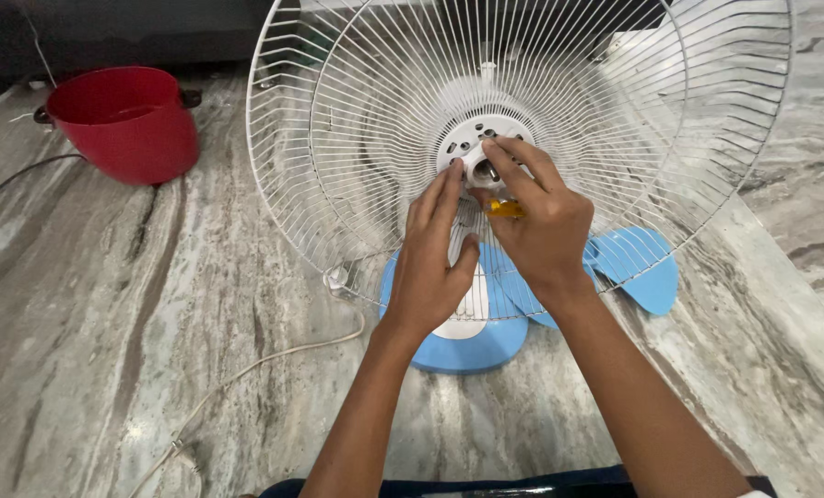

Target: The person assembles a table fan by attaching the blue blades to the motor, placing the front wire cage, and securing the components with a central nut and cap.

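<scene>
The fan [523, 138] stands on the marbled desk [135, 369], just ahead of my two hands, its white wire cage [357, 120] open toward me and its white hub [472, 152] in the middle. My left hand [433, 263] reaches in through the cage from below; its grip is loosely spread, fingers long and nearly straight, the fingertips [449, 175] touching the small white cap [479, 169] at the hub's centre. My right hand [541, 226] sits just right of it, the two hands touching at the thumbs. Its index finger lies over the top of the cap, and its other fingers curl round a small yellow tool [504, 209], of which only a bit shows under the fingers; I cannot tell what kind of tool it is. So the right grip is pressed together on the tool while one finger rests on the cap.

Below both hands, behind the lower wires, is the fan's blue base [467, 350] with a white panel. A blue blade [638, 267] lies flat on the desk just right of my right wrist, partly under the cage rim. A white cord [246, 373] runs from beneath the cage, left of my left forearm, across the desk toward me. Well off to the left and farther away stands a red pot [126, 120] with dark knobs at its sides.
</scene>
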